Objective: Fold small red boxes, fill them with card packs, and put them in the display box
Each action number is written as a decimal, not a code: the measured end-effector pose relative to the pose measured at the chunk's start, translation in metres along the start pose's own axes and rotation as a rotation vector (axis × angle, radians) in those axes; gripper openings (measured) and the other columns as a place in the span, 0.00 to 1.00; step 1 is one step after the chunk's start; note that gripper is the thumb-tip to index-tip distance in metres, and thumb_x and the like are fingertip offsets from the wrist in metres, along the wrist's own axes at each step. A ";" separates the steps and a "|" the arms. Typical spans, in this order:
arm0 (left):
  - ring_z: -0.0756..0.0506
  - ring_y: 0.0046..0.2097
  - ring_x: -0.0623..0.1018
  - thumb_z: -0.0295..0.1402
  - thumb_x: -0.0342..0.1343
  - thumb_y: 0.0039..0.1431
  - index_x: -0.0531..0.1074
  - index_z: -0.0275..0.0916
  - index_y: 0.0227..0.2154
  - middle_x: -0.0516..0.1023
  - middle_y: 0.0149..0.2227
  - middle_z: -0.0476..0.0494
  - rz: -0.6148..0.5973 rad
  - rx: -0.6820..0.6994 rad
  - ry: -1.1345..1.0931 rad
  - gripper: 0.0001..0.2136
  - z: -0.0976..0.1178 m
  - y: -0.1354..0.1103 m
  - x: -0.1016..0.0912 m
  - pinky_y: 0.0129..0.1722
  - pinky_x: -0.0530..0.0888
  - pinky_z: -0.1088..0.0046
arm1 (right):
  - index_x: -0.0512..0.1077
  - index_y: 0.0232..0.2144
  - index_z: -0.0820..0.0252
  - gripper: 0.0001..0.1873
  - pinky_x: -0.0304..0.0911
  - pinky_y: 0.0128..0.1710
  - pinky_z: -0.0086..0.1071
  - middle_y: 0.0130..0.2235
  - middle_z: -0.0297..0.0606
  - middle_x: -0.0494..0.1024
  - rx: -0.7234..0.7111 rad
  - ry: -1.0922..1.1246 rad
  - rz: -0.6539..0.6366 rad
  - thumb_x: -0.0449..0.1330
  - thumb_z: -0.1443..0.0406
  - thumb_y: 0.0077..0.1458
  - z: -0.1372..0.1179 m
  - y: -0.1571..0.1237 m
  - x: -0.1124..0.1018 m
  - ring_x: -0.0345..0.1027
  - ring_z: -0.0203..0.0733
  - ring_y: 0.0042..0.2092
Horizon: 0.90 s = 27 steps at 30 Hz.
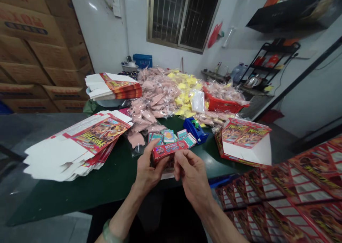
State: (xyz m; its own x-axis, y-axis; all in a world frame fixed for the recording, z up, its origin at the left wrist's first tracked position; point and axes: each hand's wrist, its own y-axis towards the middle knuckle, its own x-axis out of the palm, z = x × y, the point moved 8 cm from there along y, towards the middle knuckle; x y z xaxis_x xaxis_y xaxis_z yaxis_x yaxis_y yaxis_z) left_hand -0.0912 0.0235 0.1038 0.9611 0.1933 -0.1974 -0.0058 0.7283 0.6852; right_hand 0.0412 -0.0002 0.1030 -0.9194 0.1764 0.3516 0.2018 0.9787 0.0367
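My left hand (149, 166) grips a small red printed box (167, 149) from its left side, thumb in front and fingers behind. At the box's right end is my right hand (191, 166), its fingers curled into a pinch; whatever they may hold is hidden. Just beyond the box lie several teal-edged cards (169, 136) on the green table (107, 186). A blue tape dispenser (197, 131) with a green roll stands behind them on the right. Farther right sits an open red display carton (245, 141) with two printed boxes inside.
Flattened red-and-white cartons (88, 140) are stacked at left, with another carton stack (117, 86) behind. Bagged pink pieces (157, 93) and bagged yellow pieces (187, 90) heap across the back beside a red basket (224, 104). Rows of filled cartons (294, 179) stand at lower right.
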 end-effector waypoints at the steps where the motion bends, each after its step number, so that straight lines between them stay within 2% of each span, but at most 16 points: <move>1: 0.48 0.38 0.78 0.30 0.59 0.53 0.61 0.40 0.53 0.76 0.44 0.42 -0.010 0.031 0.014 0.24 0.004 0.001 0.000 0.39 0.75 0.76 | 0.65 0.20 0.62 0.16 0.48 0.16 0.23 0.16 0.25 0.61 0.007 -0.008 0.015 0.62 0.58 0.49 0.001 0.001 -0.001 0.51 0.26 0.16; 5: 0.48 0.40 0.78 0.27 0.56 0.55 0.65 0.41 0.51 0.76 0.41 0.43 -0.069 0.235 0.079 0.20 0.023 0.006 -0.001 0.39 0.74 0.76 | 0.65 0.18 0.62 0.17 0.51 0.14 0.23 0.14 0.25 0.62 0.033 -0.002 0.057 0.63 0.57 0.45 0.005 0.000 -0.002 0.52 0.26 0.15; 8: 0.51 0.35 0.76 0.26 0.53 0.57 0.68 0.41 0.49 0.74 0.37 0.43 -0.169 0.324 0.111 0.16 0.030 0.008 0.002 0.32 0.72 0.79 | 0.64 0.16 0.62 0.17 0.53 0.13 0.24 0.15 0.26 0.63 0.050 0.014 0.088 0.64 0.57 0.43 0.007 -0.001 0.000 0.53 0.27 0.14; 12: 0.52 0.30 0.72 0.27 0.51 0.59 0.71 0.41 0.47 0.70 0.32 0.45 -0.295 0.349 0.151 0.14 0.032 0.013 0.006 0.27 0.69 0.79 | 0.64 0.15 0.62 0.19 0.54 0.12 0.24 0.14 0.26 0.64 0.075 0.010 0.093 0.64 0.56 0.42 0.011 0.000 0.001 0.54 0.28 0.14; 16: 0.51 0.31 0.72 0.25 0.52 0.57 0.71 0.37 0.47 0.71 0.31 0.45 -0.327 0.314 0.068 0.15 0.031 0.019 0.007 0.28 0.70 0.78 | 0.64 0.17 0.62 0.20 0.56 0.12 0.24 0.13 0.25 0.63 0.096 -0.001 0.144 0.66 0.53 0.39 0.031 0.000 -0.010 0.55 0.28 0.14; 20: 0.50 0.34 0.74 0.23 0.53 0.54 0.70 0.37 0.47 0.73 0.33 0.44 -0.308 0.268 0.059 0.17 0.030 0.023 0.001 0.33 0.72 0.76 | 0.61 0.16 0.60 0.26 0.52 0.10 0.24 0.11 0.24 0.61 0.297 -0.104 0.195 0.66 0.47 0.35 0.083 -0.008 -0.032 0.51 0.27 0.12; 22: 0.50 0.36 0.75 0.24 0.54 0.54 0.70 0.37 0.47 0.75 0.35 0.43 -0.269 0.227 0.051 0.16 0.030 0.020 -0.009 0.35 0.73 0.76 | 0.62 0.19 0.61 0.27 0.54 0.10 0.24 0.14 0.26 0.63 0.358 -0.147 0.178 0.65 0.45 0.34 0.100 -0.014 -0.039 0.55 0.29 0.14; 24: 0.49 0.38 0.76 0.25 0.56 0.53 0.70 0.39 0.46 0.76 0.39 0.44 -0.170 0.138 0.064 0.16 0.026 0.012 -0.027 0.38 0.73 0.76 | 0.65 0.25 0.62 0.26 0.57 0.13 0.24 0.21 0.30 0.69 0.345 -0.207 0.178 0.65 0.46 0.36 0.099 -0.018 -0.045 0.62 0.32 0.20; 27: 0.48 0.38 0.78 0.29 0.60 0.50 0.69 0.41 0.47 0.77 0.42 0.45 0.016 -0.095 0.092 0.19 0.005 -0.013 -0.058 0.39 0.75 0.76 | 0.68 0.36 0.61 0.23 0.65 0.26 0.26 0.32 0.36 0.75 0.164 -0.252 0.132 0.64 0.51 0.44 0.069 -0.016 -0.045 0.70 0.37 0.33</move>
State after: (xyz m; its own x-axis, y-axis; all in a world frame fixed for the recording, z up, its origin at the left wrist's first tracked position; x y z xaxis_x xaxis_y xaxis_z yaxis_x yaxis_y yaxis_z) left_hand -0.1456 -0.0005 0.1099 0.9314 0.2619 -0.2529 -0.0515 0.7825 0.6205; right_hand 0.0561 -0.0164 0.0223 -0.9477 0.3032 0.0998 0.2866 0.9459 -0.1522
